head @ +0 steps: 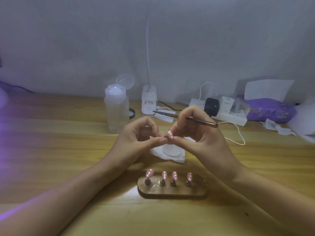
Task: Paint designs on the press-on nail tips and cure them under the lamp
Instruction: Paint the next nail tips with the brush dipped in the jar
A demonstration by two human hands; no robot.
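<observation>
A pink nail tip (170, 134) with white marks is held up over the table between both hands. My left hand (139, 136) pinches its left side with thumb and forefinger. My right hand (196, 132) holds its right side and also grips a thin brown brush (202, 121), whose handle points right and whose dark tip points left. Nearer me, a dark wooden stand (172, 191) carries several pink nail tips (164, 175) with white marks, each upright on a small peg. The far right of the stand has no tip on it.
White cotton pads (170, 154) lie under my hands. A clear pump bottle (116, 109) stands behind at the left, a white lamp base (149, 101) beside it. A power strip (225, 113) with plugs, a white cable (238, 135) and a purple pack (271, 110) lie at the right.
</observation>
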